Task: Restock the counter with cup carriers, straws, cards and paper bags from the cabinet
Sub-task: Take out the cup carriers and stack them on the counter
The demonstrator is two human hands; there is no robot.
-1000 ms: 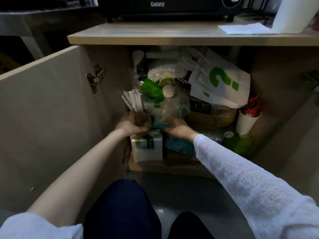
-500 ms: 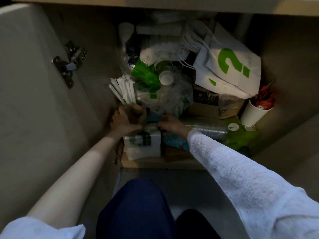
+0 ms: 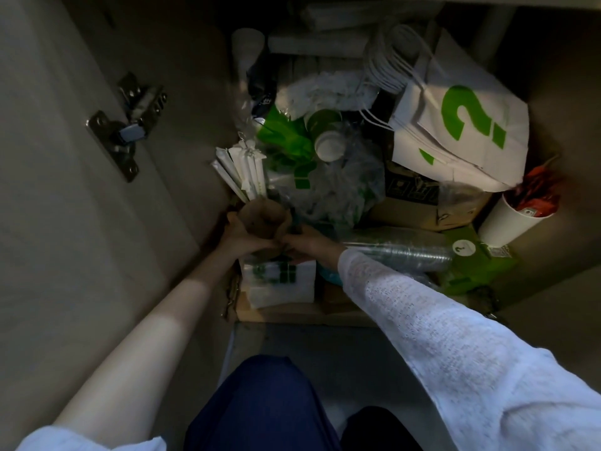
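Both hands reach into the low, dim cabinet. My left hand [image 3: 242,237] grips a brown pulp cup carrier [image 3: 265,219] from its left side. My right hand [image 3: 307,244] holds the same carrier at its lower right edge. Behind the carrier stands a bundle of paper-wrapped straws [image 3: 242,167]. White paper bags with a green question mark [image 3: 461,131] lean at the back right, their cord handles [image 3: 390,63] looped above. A white pack with green print [image 3: 279,281] lies under my hands.
The open cabinet door [image 3: 65,190] with its metal hinge [image 3: 125,131] stands at my left. A clear bag of green cups [image 3: 328,164], a cardboard box [image 3: 422,206], a sleeve of clear lids [image 3: 400,253] and a white cup of red packets [image 3: 517,219] crowd the shelf.
The brown cup carrier has come up into plain view between my hands. My head has tilted down, so the counter and oven have left the frame.
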